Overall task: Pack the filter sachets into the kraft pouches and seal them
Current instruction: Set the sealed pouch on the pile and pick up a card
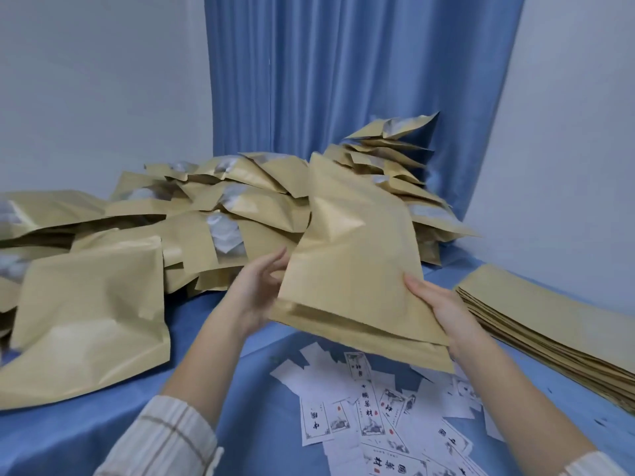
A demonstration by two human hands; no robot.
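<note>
I hold a tan kraft pouch (354,255) up over the blue table, its lower end toward me. My left hand (259,290) grips its left edge, fingers tucked behind the paper. My right hand (443,310) grips the lower right corner, thumb on the front. Behind it lies a big heap of filled kraft pouches (220,207) with clear windows showing white sachets. A flat stack of empty pouches (549,324) lies at the right. What the held pouch contains is hidden.
A large bulging pouch (89,314) lies at the left near edge. Several white printed labels (378,413) are scattered on the blue tablecloth (240,389) below my hands. A blue curtain (343,73) and white walls close off the back.
</note>
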